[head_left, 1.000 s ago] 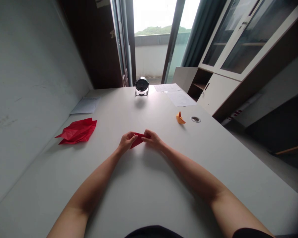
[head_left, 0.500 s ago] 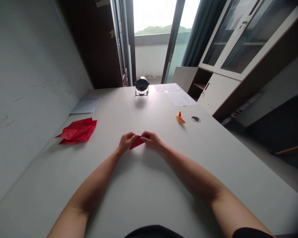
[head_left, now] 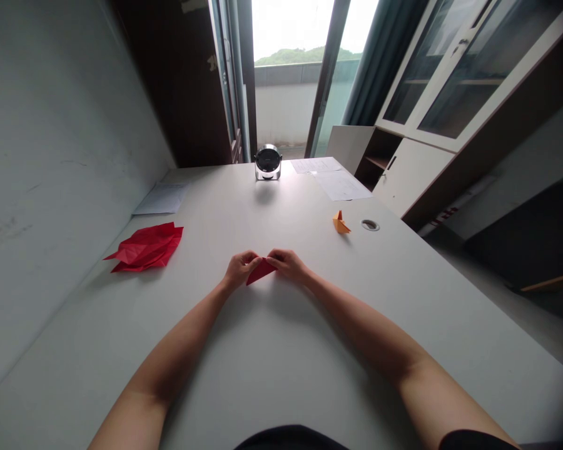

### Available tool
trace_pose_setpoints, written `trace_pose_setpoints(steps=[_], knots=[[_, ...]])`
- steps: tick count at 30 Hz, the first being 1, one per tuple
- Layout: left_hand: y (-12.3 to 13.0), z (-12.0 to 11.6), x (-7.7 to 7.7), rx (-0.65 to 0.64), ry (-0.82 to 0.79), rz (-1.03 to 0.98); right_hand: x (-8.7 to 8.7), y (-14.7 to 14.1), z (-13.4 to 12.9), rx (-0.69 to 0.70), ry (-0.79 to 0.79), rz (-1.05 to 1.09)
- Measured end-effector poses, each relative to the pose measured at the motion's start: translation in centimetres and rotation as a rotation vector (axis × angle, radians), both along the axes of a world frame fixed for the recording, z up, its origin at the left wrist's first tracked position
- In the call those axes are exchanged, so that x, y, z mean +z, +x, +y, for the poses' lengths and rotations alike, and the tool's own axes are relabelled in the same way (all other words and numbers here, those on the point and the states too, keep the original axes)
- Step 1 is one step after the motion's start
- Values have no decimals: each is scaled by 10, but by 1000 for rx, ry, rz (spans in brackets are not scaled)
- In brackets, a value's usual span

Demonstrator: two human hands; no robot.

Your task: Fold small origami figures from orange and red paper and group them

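A small folded piece of red paper [head_left: 261, 271] is held between my two hands above the middle of the white table [head_left: 272, 350]. My left hand [head_left: 240, 267] pinches its upper left part, thumb on the near side. My right hand [head_left: 285, 262] grips its upper right part, with the thumb close to the left thumb. The lower corner of the paper points down and to the left. Fingers behind the paper are hidden.
Crumpled red paper [head_left: 147, 248] lies at the left. An orange folded paper figure [head_left: 340, 223] stands at the right beside a round cable hole [head_left: 370, 225]. Toward the back are a round black device [head_left: 268, 161], white sheets [head_left: 341, 185] and papers [head_left: 160, 199].
The red paper has shifted slightly right and down, and my left thumb has moved a little nearer to the right one. Both hands keep their grip.
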State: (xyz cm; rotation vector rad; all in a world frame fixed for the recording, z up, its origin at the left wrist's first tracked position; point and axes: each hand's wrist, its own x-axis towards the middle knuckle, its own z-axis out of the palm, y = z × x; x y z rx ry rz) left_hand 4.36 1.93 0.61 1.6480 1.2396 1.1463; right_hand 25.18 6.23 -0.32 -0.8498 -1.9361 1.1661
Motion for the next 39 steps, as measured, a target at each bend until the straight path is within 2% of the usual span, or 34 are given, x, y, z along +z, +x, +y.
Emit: trace_pose_setpoints(steps=[12,22,30,39], knots=[[-1,0,-3,-24,-30,9,-3,-2,1,-7,38,-40],[-3,4,-8,107,-105,-134,-1,-1,0,-58,5,-44],[-5,9,-12,142,-127,-245,2,-2,2,-79,-77,60],[-4,9,-11,141,-120,-288,0,0,5,-130,-116,174]])
